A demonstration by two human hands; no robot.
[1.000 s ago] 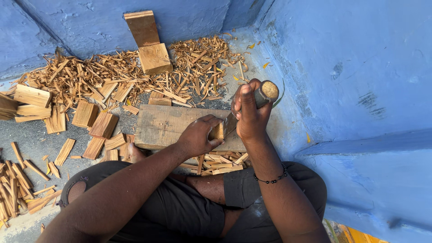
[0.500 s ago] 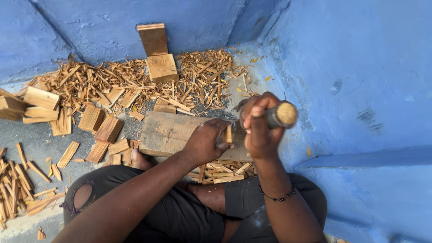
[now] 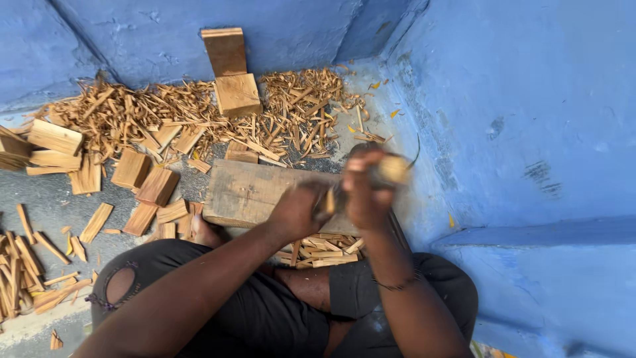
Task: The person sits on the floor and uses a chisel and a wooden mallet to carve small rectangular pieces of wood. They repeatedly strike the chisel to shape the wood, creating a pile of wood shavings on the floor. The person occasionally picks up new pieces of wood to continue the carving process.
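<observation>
Both arms reach fwd, left hand [image 3: 299,211] curled low, right hand [image 3: 366,189] fisted & blurred just beside it.

A heap of wood shavings [image 3: 165,116] spreads along the blue wall [image 3: 530,99]. Two stacked square blocks [image 3: 232,73] stand against it (one upright, one lying flat), with cut wooden slats [image 3: 53,149] beside them on the grey floor [image 3: 53,205].

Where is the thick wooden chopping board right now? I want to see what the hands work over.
In the head view the thick grey-brown wooden board lies centre frame on the floor before the crossed legs, under both hands, with wood chips behind it.
</observation>
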